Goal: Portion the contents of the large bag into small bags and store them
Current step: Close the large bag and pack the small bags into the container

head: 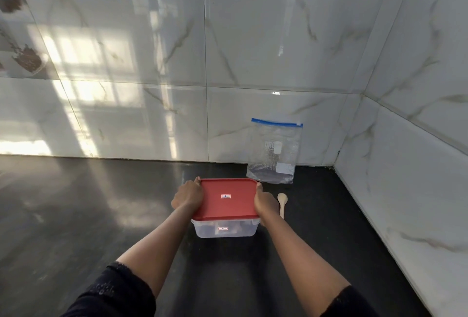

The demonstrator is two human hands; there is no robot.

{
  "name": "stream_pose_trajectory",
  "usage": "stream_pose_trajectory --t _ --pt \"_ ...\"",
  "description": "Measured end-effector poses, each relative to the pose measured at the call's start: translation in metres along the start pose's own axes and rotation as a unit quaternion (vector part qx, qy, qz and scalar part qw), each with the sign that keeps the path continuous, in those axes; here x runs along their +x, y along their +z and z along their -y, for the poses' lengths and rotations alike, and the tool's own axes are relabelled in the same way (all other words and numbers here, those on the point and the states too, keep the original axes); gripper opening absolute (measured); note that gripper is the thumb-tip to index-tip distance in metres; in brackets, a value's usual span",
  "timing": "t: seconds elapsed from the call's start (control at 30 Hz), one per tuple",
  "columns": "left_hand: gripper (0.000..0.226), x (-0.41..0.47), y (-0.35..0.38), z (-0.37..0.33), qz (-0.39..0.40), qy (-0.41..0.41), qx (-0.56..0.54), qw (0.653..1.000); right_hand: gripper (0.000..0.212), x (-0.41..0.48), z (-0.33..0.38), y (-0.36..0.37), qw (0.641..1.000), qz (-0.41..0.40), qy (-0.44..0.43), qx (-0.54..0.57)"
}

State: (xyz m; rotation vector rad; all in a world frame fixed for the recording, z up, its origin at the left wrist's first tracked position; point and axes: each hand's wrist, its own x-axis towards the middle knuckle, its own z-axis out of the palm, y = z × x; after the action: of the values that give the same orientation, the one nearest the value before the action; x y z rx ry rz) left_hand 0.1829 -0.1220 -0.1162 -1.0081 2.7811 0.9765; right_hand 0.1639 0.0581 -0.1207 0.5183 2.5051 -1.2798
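Note:
A clear plastic container (pixel 225 230) with a red lid (pixel 226 199) sits on the dark countertop (pixel 101 215). My left hand (pixel 188 196) grips the lid's left edge and my right hand (pixel 266 202) grips its right edge, fingers curled over the rim. Dark contents show faintly through the container wall. Behind it, a large clear zip bag (pixel 274 151) with a blue seal leans upright against the tiled wall; it looks nearly empty.
A wooden spoon (pixel 282 204) lies on the counter just right of the container. Glossy marble-look tiled walls (pixel 253 50) stand behind and to the right, meeting in a corner at the back right.

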Motion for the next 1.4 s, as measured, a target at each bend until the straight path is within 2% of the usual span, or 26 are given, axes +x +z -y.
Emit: stream_pose_trajectory --t 0.27,0.37,0.43,0.5,0.53,0.63,0.67,0.73,0.8,0.9,1.0,1.07,1.17,1.4 --pt "0.055 -0.009 0.005 0.002 -0.025 0.035 -0.023 0.999 0.066 0.005 -0.014 0.011 0.995 -0.1 -0.016 -0.008" --pt "0.055 -0.01 0.005 0.003 -0.038 0.042 -0.034 0.998 0.065 0.005 -0.013 0.012 0.994 -0.107 -0.014 -0.006" --pt "0.051 -0.013 0.006 0.002 -0.082 0.091 0.004 0.992 0.064 0.006 -0.012 0.012 0.995 -0.103 -0.004 -0.007" --pt "0.051 -0.015 0.006 -0.001 -0.126 0.181 0.084 0.972 0.063 0.005 -0.006 0.012 0.995 -0.1 0.003 -0.009" --pt "0.055 -0.017 0.005 -0.004 -0.116 0.231 0.118 0.959 0.062 0.004 0.0 0.013 0.995 -0.099 0.006 -0.01" --pt "0.07 -0.022 0.008 -0.008 0.005 0.355 0.205 0.912 0.059 0.001 0.013 0.018 0.997 -0.078 -0.003 0.013" --pt "0.079 -0.024 0.009 -0.007 0.028 0.38 0.249 0.891 0.057 0.001 0.017 0.02 0.997 -0.065 -0.022 0.033" --pt "0.098 -0.024 0.01 -0.002 0.026 0.401 0.325 0.856 0.054 0.006 0.016 0.021 0.994 -0.032 -0.051 0.087" --pt "0.099 -0.018 0.011 0.001 0.005 0.386 0.356 0.851 0.047 0.012 0.007 0.016 0.995 -0.033 -0.053 0.079" --pt "0.09 -0.011 0.012 -0.003 -0.01 0.32 0.341 0.884 0.03 0.016 -0.02 -0.002 0.986 -0.105 -0.049 -0.117" --pt "0.084 -0.003 0.014 -0.01 -0.015 0.247 0.3 0.921 0.032 0.023 -0.048 -0.006 0.953 -0.132 -0.023 -0.273" --pt "0.08 0.003 0.016 -0.015 -0.019 0.217 0.283 0.934 0.034 0.028 -0.056 -0.004 0.935 -0.13 -0.021 -0.33" --pt "0.076 0.013 0.019 -0.021 -0.028 0.184 0.254 0.949 0.032 0.034 -0.057 -0.007 0.925 -0.131 -0.046 -0.352" --pt "0.079 0.045 0.013 -0.026 -0.009 0.186 0.228 0.956 0.033 0.048 -0.057 -0.018 0.927 -0.143 -0.027 -0.346"
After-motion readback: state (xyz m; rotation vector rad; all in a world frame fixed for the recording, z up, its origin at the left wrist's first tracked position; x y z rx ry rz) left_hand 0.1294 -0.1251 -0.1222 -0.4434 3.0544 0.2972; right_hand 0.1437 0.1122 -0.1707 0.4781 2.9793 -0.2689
